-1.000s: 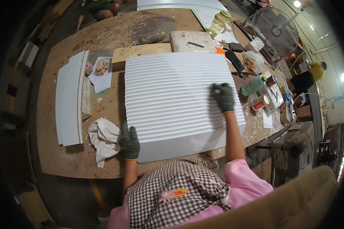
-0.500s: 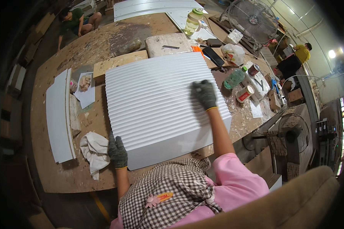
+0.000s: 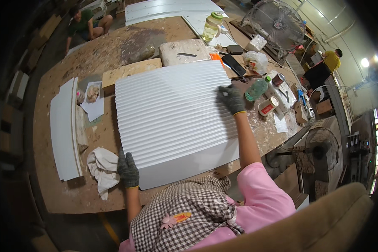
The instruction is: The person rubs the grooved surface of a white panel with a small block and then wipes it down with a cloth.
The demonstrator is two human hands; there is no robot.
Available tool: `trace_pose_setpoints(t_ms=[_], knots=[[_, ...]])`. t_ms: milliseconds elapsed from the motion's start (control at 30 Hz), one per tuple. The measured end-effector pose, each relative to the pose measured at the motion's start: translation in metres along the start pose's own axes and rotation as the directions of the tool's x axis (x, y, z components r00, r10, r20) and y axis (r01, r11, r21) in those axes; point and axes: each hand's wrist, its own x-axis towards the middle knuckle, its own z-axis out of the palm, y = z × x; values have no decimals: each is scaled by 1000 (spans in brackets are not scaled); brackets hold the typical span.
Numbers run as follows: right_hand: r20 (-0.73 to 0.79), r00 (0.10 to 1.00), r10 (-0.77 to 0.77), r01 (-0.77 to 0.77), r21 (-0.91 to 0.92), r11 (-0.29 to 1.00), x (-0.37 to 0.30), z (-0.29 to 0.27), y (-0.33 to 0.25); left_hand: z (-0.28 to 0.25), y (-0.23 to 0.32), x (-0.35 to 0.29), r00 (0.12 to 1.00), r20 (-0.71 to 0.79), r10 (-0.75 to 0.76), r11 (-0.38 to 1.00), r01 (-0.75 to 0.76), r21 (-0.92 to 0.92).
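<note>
A white ribbed panel (image 3: 176, 113) with a smooth front strip lies before me on the worktable, its ridges running left to right. Both my hands wear dark grey knit gloves with yellow cuffs. My left hand (image 3: 128, 170) rests against the panel's near left corner, fingers stretched along the edge. At the right edge, toward the far side, my right hand (image 3: 232, 100) touches the ribs with its fingers curled in; whatever they pinch, if anything, is hidden. A crumpled white cloth (image 3: 103, 168) lies just left of my left hand.
A curved white panel (image 3: 64, 134) stands left on the paint-stained table (image 3: 101, 201). Beyond the ribbed panel are a wrapped block (image 3: 182, 47), a phone (image 3: 234, 64) and a jug (image 3: 212, 26). Right are a green bottle (image 3: 257, 89), a paper cup (image 3: 268, 106) and fans (image 3: 277, 23). Two people work farther off.
My right hand has moved right, from the ribbed surface to its right edge. The panel's far edge has shifted slightly toward me. My left hand stays by the near left corner.
</note>
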Motion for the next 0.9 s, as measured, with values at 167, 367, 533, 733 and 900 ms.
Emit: trace_pose_setpoints(t_ms=[167,367,533,733,900], knots=[[80,959,270,-214,-419,883,9,-41,79,1,10,3,1000,8,-2,998,2,-66],[-49,975,-217,223,220,950,-33,6,-73,2,12,2,997,26,-67,994,69,-81],[-13,949,-314,313,-64,948,-56,-5,-110,-5,-11,-5,999,6,-47,998,48,-48],[39,984,173,-143,-400,905,-47,-82,49,-8,11,-1,1000,6,-8,997,9,-74],[19,996,83,-78,-163,984,-53,-55,-12,-4,12,0,998,38,-56,997,58,-43]])
